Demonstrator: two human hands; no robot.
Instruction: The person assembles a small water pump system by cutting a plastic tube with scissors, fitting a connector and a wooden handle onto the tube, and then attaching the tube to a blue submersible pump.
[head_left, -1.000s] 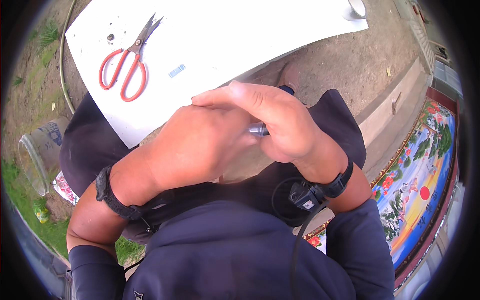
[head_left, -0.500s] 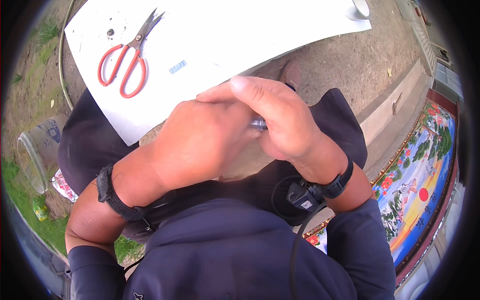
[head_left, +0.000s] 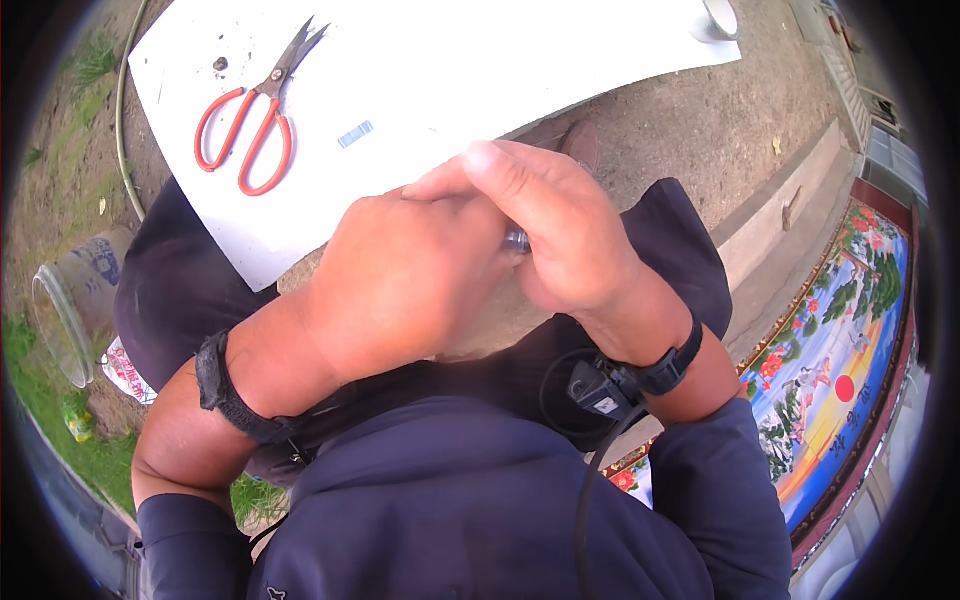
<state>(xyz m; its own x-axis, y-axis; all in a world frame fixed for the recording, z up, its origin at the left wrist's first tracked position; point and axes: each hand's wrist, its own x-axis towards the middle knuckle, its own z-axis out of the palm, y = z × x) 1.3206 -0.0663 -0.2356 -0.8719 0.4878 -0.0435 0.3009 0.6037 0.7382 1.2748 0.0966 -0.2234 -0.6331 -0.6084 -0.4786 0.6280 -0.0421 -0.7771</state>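
At frame centre, left hand [head_left: 415, 275] fingers clamp a shiny object [head_left: 517, 241]; whether right hand [head_left: 580, 240] fingers do, I cannot tell.

Markings noted: dark characters [head_left: 859, 422] on colourful picture panel [head_left: 806, 408], blue print [head_left: 103, 258] on translucent bucket [head_left: 100, 305], red lettering [head_left: 124, 370] on white packet [head_left: 138, 389], the last two illegible.

Both hands [head_left: 415, 275] hold a small shiny piece [head_left: 517, 242] near red-handled scissors [head_left: 272, 86].
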